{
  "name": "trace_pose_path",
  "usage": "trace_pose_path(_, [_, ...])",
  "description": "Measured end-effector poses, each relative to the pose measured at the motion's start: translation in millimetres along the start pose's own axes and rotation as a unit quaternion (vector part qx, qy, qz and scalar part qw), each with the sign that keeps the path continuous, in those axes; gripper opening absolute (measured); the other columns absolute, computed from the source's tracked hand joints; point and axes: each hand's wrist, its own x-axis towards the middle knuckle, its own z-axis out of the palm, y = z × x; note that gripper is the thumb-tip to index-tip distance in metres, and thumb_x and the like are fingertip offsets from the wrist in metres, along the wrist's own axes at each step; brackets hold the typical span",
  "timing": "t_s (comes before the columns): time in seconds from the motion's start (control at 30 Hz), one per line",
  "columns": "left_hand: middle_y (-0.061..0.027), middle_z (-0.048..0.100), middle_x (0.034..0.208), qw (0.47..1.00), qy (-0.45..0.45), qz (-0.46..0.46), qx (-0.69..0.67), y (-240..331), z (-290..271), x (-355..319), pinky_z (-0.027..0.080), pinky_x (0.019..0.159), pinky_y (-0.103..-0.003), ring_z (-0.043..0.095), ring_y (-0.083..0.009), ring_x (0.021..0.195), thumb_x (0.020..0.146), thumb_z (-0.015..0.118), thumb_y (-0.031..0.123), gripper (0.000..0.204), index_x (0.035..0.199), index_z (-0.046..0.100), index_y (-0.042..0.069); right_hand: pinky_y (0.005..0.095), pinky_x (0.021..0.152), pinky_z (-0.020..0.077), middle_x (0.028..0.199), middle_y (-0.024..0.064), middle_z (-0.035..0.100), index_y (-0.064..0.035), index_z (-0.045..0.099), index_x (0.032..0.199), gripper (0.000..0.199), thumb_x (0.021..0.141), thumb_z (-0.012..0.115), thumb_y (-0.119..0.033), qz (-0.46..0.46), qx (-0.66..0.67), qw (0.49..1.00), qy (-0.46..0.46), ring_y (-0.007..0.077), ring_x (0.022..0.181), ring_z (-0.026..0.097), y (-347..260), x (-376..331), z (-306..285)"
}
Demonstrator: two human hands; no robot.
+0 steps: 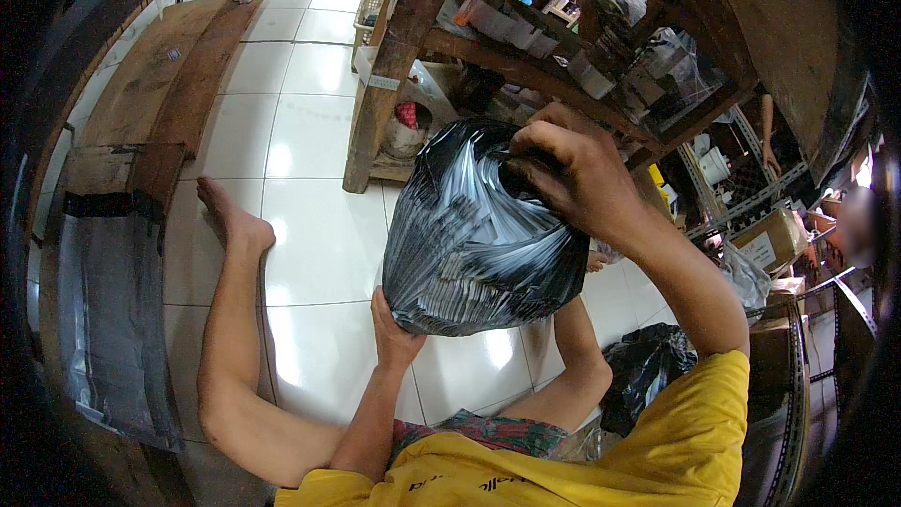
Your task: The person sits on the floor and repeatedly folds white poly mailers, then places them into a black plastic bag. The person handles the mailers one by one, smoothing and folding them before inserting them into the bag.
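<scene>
Right hand [572, 174] — closed in a fist around the gathered neck of a black plastic bag [479, 235], knuckles uppermost, gripping the bunched film at the bag's top right. Left hand [394, 329] — open and cupped beneath the bag, palm pressed to its lower left underside, bearing the load from below.

The bag is full and rounded, held in the air between the two hands at the centre of the view, above the white tiled floor [310, 141]. Its glossy black film is drawn into tight pleats that run from the gripped neck down to the bulging base, and these catch the light as pale streaks. What it contains cannot be told.

The person sits on the floor in a yellow shirt [657, 451], with a bare leg bent outward to the left and the foot [230, 216] resting flat on the tiles, well apart from the bag. Behind the bag stands a wooden shelf unit [413, 28], its post rising just beyond the bag's top edge; small boxes and packets crowd its shelves — the bag hides the lower part. A second, crumpled black bag [648, 366] lies on the floor near the right elbow. A cardboard box [770, 239] sits farther right, and long wooden planks [160, 75] lie along the left side of the floor.
</scene>
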Motion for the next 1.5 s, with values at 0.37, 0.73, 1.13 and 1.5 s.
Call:
trace_pose_path(0.37, [-0.0361,0.029,0.150,1.000,0.000,0.005,0.010,-3,0,1,0.035,0.113,-0.060,0.037,-0.0548,0.136,0.069,0.092,0.026,0.126,0.157,0.005,0.001,0.0429,0.077,0.0520,0.095,0.0155,0.062,-0.0041,0.067,0.109,0.031,0.080,0.074,-0.001,-0.033,-0.040,0.989,-0.138,0.0359,0.094,0.064,-18,-3,-22])
trace_pose_path(0.73, [-0.0343,0.030,0.150,0.999,0.020,0.026,0.012,2,2,3,0.034,0.114,-0.058,0.037,-0.0527,0.136,0.068,0.092,0.026,0.126,0.157,0.006,0.002,0.0525,0.084,0.0540,0.107,0.0241,0.062,-0.0078,0.047,0.125,0.055,0.075,0.069,0.003,-0.101,0.011,0.950,-0.295,0.0450,0.103,0.065,-15,21,-23])
trace_pose_path(1.13, [-0.0329,0.036,0.144,0.998,0.043,0.049,0.012,-3,3,-1,0.040,0.108,-0.058,0.042,-0.0518,0.130,0.068,0.093,0.025,0.126,0.156,0.006,0.000,0.0542,0.076,0.0538,0.092,0.0306,0.067,-0.0010,0.045,0.109,0.026,0.086,0.058,-0.001,0.020,-0.002,0.971,-0.239,0.0500,0.095,0.066,-16,25,-9])
trace_pose_path(1.5, [-0.0333,0.039,0.136,0.999,0.032,0.029,0.026,4,2,2,0.042,0.104,-0.058,0.045,-0.0509,0.123,0.068,0.093,0.026,0.127,0.157,0.006,0.001,0.0577,0.078,0.0511,0.091,0.0314,0.065,0.0003,0.039,0.111,0.047,0.075,0.069,0.002,0.059,0.018,0.973,-0.222,0.0545,0.092,0.064,-7,-2,4])
